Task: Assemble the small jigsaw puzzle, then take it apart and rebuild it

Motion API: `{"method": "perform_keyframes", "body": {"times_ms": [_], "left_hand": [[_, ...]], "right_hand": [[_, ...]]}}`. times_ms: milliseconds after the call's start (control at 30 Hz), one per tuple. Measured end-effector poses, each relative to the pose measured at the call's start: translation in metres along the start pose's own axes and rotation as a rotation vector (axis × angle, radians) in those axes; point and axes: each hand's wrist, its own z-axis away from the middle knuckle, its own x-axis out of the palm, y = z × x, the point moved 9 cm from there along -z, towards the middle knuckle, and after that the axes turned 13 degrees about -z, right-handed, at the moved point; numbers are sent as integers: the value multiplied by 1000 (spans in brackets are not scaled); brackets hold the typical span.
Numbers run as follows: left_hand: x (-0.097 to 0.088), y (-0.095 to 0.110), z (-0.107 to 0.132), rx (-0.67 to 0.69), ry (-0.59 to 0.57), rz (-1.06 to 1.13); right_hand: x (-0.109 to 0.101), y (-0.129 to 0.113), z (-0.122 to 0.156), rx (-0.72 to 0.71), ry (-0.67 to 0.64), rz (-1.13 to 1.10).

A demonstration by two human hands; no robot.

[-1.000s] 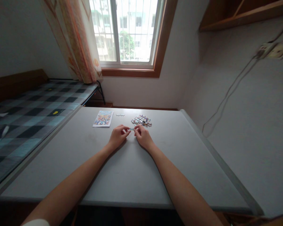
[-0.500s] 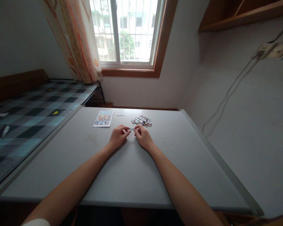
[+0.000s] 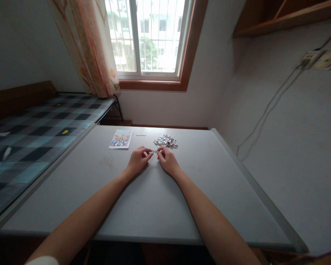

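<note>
Small light-blue jigsaw puzzle pieces (image 3: 154,151) are pinched between the fingertips of both hands, just above the table. My left hand (image 3: 139,159) is closed on their left end, and my right hand (image 3: 167,159) on their right end. The fingers hide much of them, so I cannot tell how they join. Right behind my right hand lies a loose heap of puzzle pieces (image 3: 166,140). A short joined row of pieces (image 3: 140,135) is further back on the left. Beside it lies a sheet with a colourful cartoon picture (image 3: 120,139).
The pale table (image 3: 154,206) has raised rims along its left and right sides. A bed with a checked cover (image 3: 44,129) stands to the left. Ahead is a window (image 3: 151,40) with a curtain (image 3: 91,51); a cable (image 3: 262,117) hangs on the right wall.
</note>
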Motion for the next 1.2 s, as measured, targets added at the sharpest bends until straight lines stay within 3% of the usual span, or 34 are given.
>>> {"method": "perform_keyframes", "body": {"times_ms": [1200], "left_hand": [[1,-1,-1,-6,2,6]], "right_hand": [[0,0,0,3,-4,-10]]}}
